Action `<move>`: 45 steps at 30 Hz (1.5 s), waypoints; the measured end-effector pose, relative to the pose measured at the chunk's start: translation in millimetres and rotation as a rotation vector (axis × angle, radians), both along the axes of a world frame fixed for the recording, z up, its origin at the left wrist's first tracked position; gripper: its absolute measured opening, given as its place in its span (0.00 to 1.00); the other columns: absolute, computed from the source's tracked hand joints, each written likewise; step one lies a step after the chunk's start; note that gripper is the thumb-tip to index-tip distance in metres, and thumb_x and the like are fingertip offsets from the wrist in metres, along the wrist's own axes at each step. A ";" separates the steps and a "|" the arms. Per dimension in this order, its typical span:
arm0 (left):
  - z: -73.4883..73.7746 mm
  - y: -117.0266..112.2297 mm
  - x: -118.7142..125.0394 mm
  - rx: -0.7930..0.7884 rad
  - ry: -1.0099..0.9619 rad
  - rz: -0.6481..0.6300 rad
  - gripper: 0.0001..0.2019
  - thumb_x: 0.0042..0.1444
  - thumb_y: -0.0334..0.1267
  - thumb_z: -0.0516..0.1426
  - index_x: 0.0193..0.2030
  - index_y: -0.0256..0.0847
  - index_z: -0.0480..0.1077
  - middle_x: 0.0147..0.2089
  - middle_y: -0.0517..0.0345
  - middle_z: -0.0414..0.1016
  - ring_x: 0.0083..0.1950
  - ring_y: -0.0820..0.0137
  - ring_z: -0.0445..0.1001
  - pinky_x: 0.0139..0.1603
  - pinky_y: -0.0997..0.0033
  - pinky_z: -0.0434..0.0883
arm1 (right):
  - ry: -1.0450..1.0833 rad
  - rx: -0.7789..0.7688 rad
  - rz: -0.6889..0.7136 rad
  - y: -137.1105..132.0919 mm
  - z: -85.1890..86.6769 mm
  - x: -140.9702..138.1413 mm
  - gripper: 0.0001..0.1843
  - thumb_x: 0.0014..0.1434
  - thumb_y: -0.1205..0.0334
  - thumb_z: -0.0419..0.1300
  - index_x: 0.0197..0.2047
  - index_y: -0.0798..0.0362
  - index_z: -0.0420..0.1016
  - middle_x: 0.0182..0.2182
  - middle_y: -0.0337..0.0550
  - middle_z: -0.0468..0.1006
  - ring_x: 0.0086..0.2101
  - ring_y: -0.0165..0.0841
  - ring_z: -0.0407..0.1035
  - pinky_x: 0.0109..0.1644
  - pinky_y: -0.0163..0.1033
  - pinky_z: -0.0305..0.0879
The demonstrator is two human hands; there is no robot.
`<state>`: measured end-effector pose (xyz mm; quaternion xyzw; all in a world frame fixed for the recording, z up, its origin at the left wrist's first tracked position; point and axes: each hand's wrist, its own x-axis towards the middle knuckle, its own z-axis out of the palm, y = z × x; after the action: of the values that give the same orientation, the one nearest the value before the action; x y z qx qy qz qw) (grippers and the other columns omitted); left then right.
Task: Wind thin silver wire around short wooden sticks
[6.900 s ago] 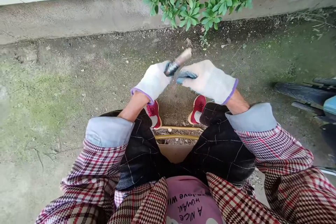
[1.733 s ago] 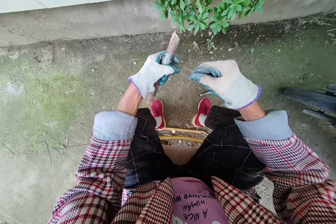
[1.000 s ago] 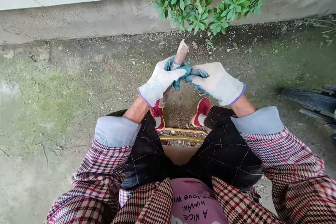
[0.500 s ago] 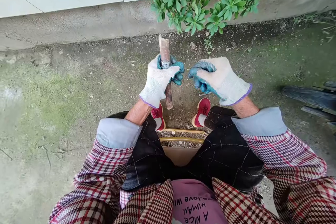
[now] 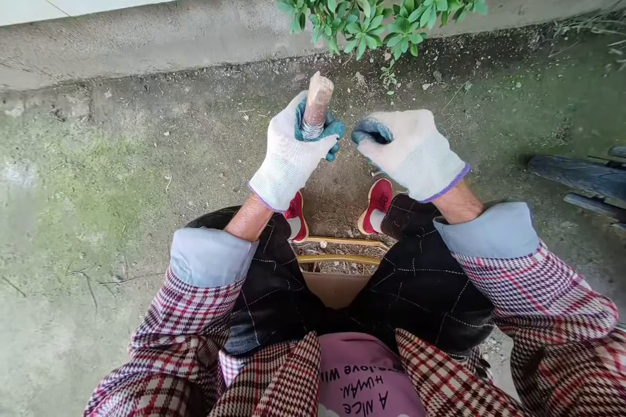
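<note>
My left hand (image 5: 296,150), in a white glove with a blue-green coated palm, is closed around a short wooden stick (image 5: 320,94). The stick's cut upper end tilts toward me, and its lower part is hidden by the glove. Several turns of thin silvery wire (image 5: 312,131) circle the stick just above the thumb. Level with it and a small gap to the right, my right hand (image 5: 403,146) wears a matching glove. Its thumb and forefinger are pressed together; whatever they pinch is too fine or too hidden to make out.
A leafy green bush (image 5: 372,0) overhangs a low concrete wall (image 5: 171,45) ahead. Below lies mossy bare ground (image 5: 122,176). My red shoes (image 5: 379,202) stand apart, with a yellowish metal bar (image 5: 337,260) between my legs. A dark tyre-like object (image 5: 577,176) is at the right.
The stick has tipped, so its upper end leans right and toward me and its lower end is out of sight. My left wrist has turned; the right hand has hardly shifted.
</note>
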<state>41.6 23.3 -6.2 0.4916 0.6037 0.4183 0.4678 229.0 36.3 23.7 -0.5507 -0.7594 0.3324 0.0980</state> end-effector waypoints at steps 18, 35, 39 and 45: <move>3.5 -0.1 -14.1 -0.092 -0.382 0.027 0.16 0.47 0.40 0.67 0.36 0.45 0.63 0.30 0.63 0.81 0.24 0.72 0.76 0.24 0.72 0.76 | 0.534 -0.190 -0.273 11.5 -1.3 18.1 0.14 0.53 0.61 0.70 0.45 0.46 0.83 0.38 0.43 0.86 0.35 0.40 0.77 0.36 0.48 0.76; 10.1 -0.6 -3.0 -0.131 -0.462 0.028 0.16 0.42 0.38 0.72 0.29 0.42 0.69 0.28 0.60 0.80 0.22 0.73 0.74 0.20 0.74 0.73 | 0.722 -0.177 -0.275 4.6 -2.2 2.5 0.07 0.61 0.64 0.64 0.31 0.50 0.73 0.24 0.33 0.73 0.24 0.27 0.63 0.27 0.35 0.63; 8.8 1.4 -3.9 -0.105 -0.447 0.070 0.11 0.41 0.33 0.68 0.28 0.42 0.69 0.25 0.61 0.79 0.20 0.73 0.72 0.19 0.75 0.71 | 0.742 -0.260 -0.232 0.5 -4.2 -3.9 0.09 0.59 0.66 0.64 0.27 0.51 0.72 0.20 0.29 0.69 0.21 0.25 0.61 0.25 0.33 0.61; 11.8 2.5 -1.9 -0.129 -0.421 0.069 0.09 0.40 0.31 0.66 0.29 0.42 0.71 0.26 0.60 0.80 0.21 0.73 0.73 0.20 0.73 0.72 | 0.754 -0.169 -0.471 16.5 2.4 22.2 0.07 0.62 0.67 0.64 0.31 0.52 0.76 0.19 0.30 0.72 0.20 0.24 0.63 0.23 0.33 0.61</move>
<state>39.8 25.8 5.5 0.3416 0.5345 0.4882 0.5994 251.3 52.8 26.1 -0.5549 -0.4948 0.5393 0.3955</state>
